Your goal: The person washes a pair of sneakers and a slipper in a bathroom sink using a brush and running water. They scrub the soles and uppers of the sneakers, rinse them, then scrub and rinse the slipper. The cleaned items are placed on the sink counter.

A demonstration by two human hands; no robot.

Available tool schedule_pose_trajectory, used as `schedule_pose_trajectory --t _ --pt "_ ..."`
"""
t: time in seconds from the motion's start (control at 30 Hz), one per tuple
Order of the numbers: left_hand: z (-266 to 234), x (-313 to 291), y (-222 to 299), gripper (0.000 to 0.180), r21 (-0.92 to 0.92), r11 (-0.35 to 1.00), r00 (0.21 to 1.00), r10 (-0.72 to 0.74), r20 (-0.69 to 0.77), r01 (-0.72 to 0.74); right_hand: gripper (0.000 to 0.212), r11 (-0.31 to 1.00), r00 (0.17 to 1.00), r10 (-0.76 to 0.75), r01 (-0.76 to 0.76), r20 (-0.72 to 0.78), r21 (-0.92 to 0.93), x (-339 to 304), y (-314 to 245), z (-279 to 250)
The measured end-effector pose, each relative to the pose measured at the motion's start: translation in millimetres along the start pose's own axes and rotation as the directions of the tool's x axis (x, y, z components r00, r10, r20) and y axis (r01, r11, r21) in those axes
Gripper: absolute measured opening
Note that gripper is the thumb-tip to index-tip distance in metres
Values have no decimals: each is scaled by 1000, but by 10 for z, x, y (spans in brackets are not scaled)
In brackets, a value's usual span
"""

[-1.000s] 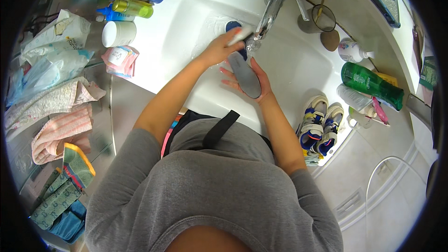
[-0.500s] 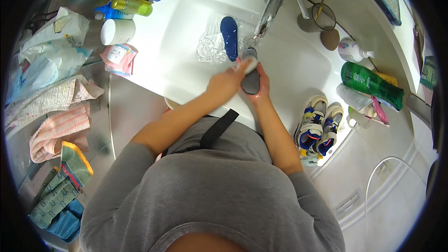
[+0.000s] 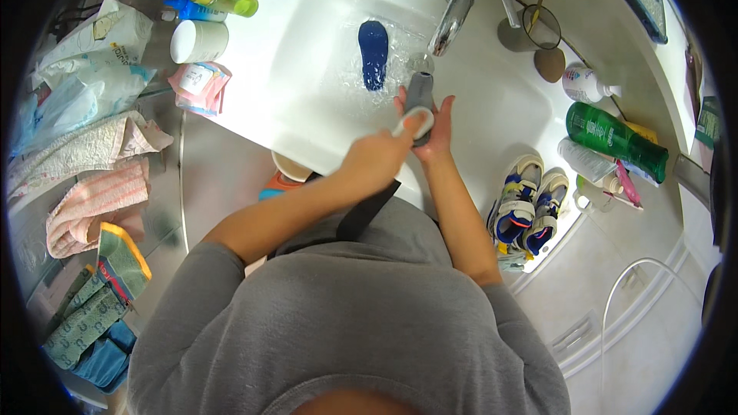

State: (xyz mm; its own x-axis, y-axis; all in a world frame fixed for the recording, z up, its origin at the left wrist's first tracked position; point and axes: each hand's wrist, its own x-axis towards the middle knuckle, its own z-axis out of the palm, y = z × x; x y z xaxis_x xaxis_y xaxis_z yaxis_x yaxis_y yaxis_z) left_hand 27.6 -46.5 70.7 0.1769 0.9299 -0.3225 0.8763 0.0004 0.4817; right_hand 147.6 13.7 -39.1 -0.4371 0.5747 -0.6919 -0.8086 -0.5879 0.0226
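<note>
My right hand (image 3: 438,134) holds a grey shoe insole (image 3: 420,91) under the tap, the insole lying along the palm with the thumb and fingertips spread at its sides. In my closed left hand (image 3: 377,159) is a small white oval brush (image 3: 424,114), pressed over the insole's near end; its bristles do not show. The fingers around the brush are partly blurred. A dark blue insole (image 3: 374,54), wet and apart from both hands, lies in splashing water in the white sink (image 3: 296,69). Water from the chrome tap (image 3: 459,8) falls at the grey insole's far end.
A pair of children's sneakers (image 3: 516,207) stands at the counter's right edge. Behind them lie a green bottle (image 3: 615,140) and other bottles. A glass cup (image 3: 541,28) stands right of the tap. Bottles, a white jar (image 3: 199,41) and a pink packet (image 3: 200,86) line the left side.
The brush has moved down the grey insole toward its near end. My right hand's thumb and fingers have spread. The blue insole appears slightly higher in the view.
</note>
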Motion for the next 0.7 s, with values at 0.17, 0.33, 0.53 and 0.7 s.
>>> schedule_pose_trajectory --t 0.17,0.33,0.53,0.7 --pt "131 230 -204 52 -26 996 995 -91 -34 91 82 994 998 58 -59 -14 -95 38 63 -40" --pt "-71 61 -85 52 -79 995 992 -54 118 64 80 999 999 17 -14 -51 47 -8 32 57" --pt "14 103 -26 58 5 999 998 -46 34 46 82 999 993 34 -37 113 18 -2 4 -31" --pt "-20 348 -168 53 -11 990 983 -135 126 137 77 994 998 6 -12 58 107 -101 75 224"
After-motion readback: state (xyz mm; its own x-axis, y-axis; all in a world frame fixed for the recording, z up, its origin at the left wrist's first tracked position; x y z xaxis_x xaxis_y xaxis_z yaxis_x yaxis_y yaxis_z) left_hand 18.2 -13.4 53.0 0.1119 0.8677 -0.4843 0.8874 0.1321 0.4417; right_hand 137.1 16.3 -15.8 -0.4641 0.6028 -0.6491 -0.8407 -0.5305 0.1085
